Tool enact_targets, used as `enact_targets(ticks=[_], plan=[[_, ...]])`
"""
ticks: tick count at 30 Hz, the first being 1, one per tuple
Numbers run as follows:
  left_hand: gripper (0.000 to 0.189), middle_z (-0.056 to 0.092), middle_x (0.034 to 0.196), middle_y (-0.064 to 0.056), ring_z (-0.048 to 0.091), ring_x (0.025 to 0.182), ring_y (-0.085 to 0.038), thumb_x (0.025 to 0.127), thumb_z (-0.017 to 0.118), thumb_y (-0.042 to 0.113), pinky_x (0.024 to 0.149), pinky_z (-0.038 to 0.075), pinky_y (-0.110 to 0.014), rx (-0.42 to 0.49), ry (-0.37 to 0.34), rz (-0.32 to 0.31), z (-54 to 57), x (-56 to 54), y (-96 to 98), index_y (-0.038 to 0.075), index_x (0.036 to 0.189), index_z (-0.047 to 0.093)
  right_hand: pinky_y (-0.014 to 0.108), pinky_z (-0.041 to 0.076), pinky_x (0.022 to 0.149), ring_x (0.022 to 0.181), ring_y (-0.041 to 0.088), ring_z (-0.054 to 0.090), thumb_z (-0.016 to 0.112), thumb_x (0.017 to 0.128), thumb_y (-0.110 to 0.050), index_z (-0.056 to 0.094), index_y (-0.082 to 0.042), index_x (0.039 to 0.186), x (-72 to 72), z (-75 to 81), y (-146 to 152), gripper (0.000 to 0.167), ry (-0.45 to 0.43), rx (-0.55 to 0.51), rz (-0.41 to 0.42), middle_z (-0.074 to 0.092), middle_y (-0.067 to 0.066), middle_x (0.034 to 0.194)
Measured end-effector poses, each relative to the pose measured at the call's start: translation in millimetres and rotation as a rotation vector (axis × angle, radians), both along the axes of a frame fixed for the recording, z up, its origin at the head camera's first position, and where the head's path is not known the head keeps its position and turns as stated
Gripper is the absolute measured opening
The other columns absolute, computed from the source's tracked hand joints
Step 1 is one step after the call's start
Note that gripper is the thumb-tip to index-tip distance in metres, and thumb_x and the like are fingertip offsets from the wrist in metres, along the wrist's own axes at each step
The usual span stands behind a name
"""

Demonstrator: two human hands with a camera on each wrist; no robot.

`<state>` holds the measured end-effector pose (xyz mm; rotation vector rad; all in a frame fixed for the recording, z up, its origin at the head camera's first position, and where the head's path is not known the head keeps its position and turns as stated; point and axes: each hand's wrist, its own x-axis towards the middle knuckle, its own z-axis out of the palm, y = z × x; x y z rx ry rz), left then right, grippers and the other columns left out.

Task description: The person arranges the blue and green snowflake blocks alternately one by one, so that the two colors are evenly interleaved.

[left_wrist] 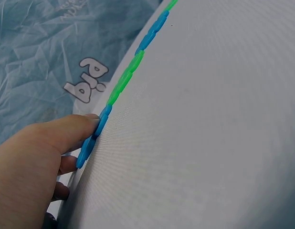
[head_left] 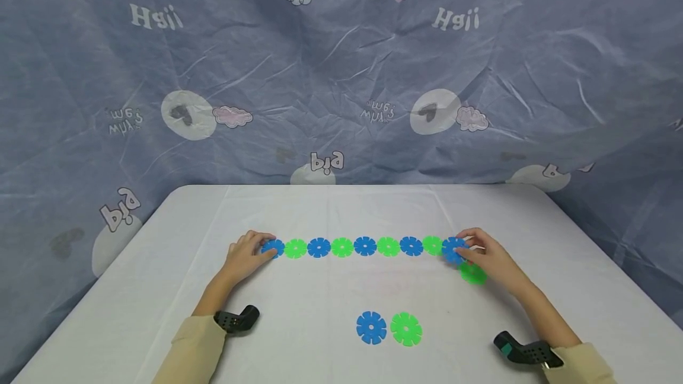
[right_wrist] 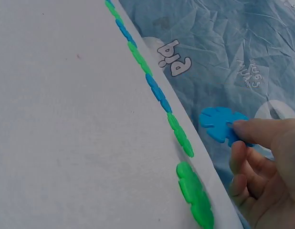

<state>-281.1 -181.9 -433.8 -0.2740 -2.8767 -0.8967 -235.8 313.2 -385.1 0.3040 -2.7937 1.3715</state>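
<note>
A row of flat notched discs, blue and green by turns, runs across the white table. At its left end my left hand point(head_left: 244, 256) holds a blue notched disc point(head_left: 273, 248) by its edges, with the thumb point(left_wrist: 85, 125) along its near side. My right hand point(head_left: 491, 259) pinches another blue notched disc point(right_wrist: 219, 123) between thumb and fingers, raised off the table at the row's right end. Beside it in the row is a green disc point(head_left: 432, 245). Below the right fingers lies a separate green disc point(head_left: 474, 273), partly covered by the hand in the head view.
A loose blue disc point(head_left: 371, 328) and a loose green disc point(head_left: 407, 329) lie side by side near the table's front. Black bands point(head_left: 237, 319) are on both wrists. Behind the table point(head_left: 299, 295) hangs a blue printed cloth point(head_left: 320, 76).
</note>
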Motion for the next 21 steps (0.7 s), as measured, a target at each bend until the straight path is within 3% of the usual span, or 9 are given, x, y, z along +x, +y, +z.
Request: enact_targets(ticks=[4,7,13,17,21], plan=[[0.041,0.053,0.111,-0.008,0.046,0.102,-0.025,0.085,0.057,0.041,0.076,0.026,-0.037,0.0,0.001,0.0,-0.9,-0.5,-0.4,0.016,0.118,0.057,0.019,0.049,0.062,0.068,0.001,0.057,0.051,0.092,-0.028,0.036,-0.001,0.127,-7.3,-8.6,9.2,0.047,0.027,-0.023,-0.207,0.054,0.012,0.097],[0.041,0.053,0.111,-0.007,0.047,0.103,-0.026,0.085,0.057,0.041,0.077,0.027,-0.038,0.001,0.003,-0.001,-1.7,-0.7,-0.4,0.016,0.117,0.057,0.016,0.048,0.064,0.068,-0.005,0.057,0.05,0.093,-0.028,0.033,0.001,0.129,-10.7,-18.8,15.3,0.05,0.037,-0.029,-0.288,0.055,0.013,0.099],[0.04,0.053,0.112,-0.008,0.047,0.105,-0.026,0.085,0.058,0.04,0.079,0.027,-0.04,0.0,0.002,0.002,-1.0,-0.4,0.8,0.017,0.117,0.058,0.015,0.042,0.061,0.068,-0.008,0.051,0.053,0.091,-0.021,0.036,0.001,0.128,-14.1,-33.7,20.6,0.046,0.121,0.075,-0.338,0.056,0.019,0.101],[0.04,0.053,0.112,-0.007,0.047,0.104,-0.025,0.085,0.058,0.039,0.079,0.028,-0.039,-0.002,-0.004,0.01,0.2,0.5,1.4,0.017,0.117,0.058,0.019,0.038,0.062,0.075,0.007,0.047,0.056,0.089,-0.018,0.045,0.002,0.124,-17.1,-40.1,22.1,0.041,0.221,0.218,-0.33,0.056,0.017,0.095],[0.04,0.053,0.11,-0.007,0.047,0.102,-0.025,0.085,0.058,0.039,0.078,0.027,-0.038,-0.004,-0.007,0.01,1.0,0.4,1.3,0.016,0.118,0.058,0.026,0.035,0.065,0.08,0.021,0.045,0.055,0.09,-0.022,0.051,0.006,0.12,-18.0,-43.4,22.1,0.041,0.23,0.302,-0.294,0.05,0.018,0.096]])
